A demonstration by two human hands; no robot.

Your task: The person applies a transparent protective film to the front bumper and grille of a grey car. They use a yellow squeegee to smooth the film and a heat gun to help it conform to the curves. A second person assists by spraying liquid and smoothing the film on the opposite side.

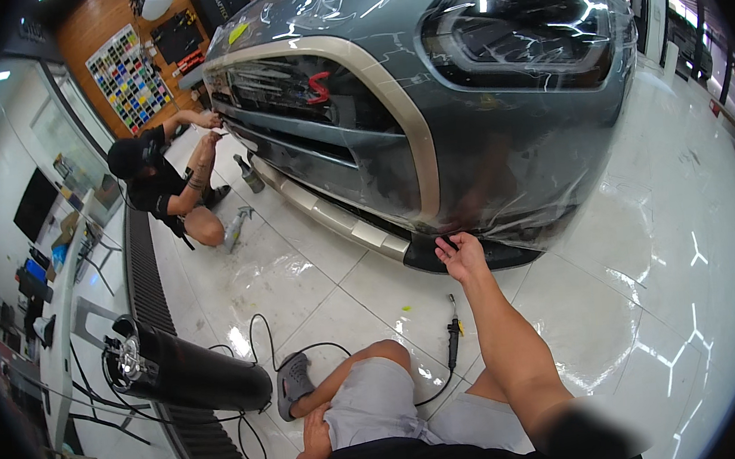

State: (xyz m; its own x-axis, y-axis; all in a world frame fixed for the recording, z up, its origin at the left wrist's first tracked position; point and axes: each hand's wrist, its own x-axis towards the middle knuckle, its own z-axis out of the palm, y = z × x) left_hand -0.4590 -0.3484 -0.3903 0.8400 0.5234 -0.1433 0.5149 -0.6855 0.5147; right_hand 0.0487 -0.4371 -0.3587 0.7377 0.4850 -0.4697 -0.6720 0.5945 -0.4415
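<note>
Car front [508,149] fills the upper middle of the view, clear film [547,207] draped over it, wrinkled and glossy, loose along the bottom corner. Right hand [462,256] is at that lower corner, by the black lip [508,256] under the bumper; fingers curled, thumb close to them. Cannot tell whether they pinch the film edge or only touch there. Left hand [317,429] is relaxed, laid on the grey shorts [371,402] at the left thigh, grasping nothing that shows.

Around the work: headlight [518,32] under film above the right hand; beige trim [414,131] curving round the dark grille, red emblem [317,88] on it. Pale bumper strip [332,215] runs left from the black lip.

On the floor, near side: spray wand [454,343] lies just left of the right forearm, nozzle toward the car, its hose trailing back under the legs. Green scrap [406,308] between wand and bumper. Black tank [197,372] stands to the left with more hose looped beside it, near the grey clog [293,386].

Farther left, a co-worker [156,177] squats by the car, both hands up at the grille's far end; spray bottle [236,229] and dark grey container [249,175] on the tiles close by. Behind: colour swatch board [128,80] on the wooden wall.
</note>
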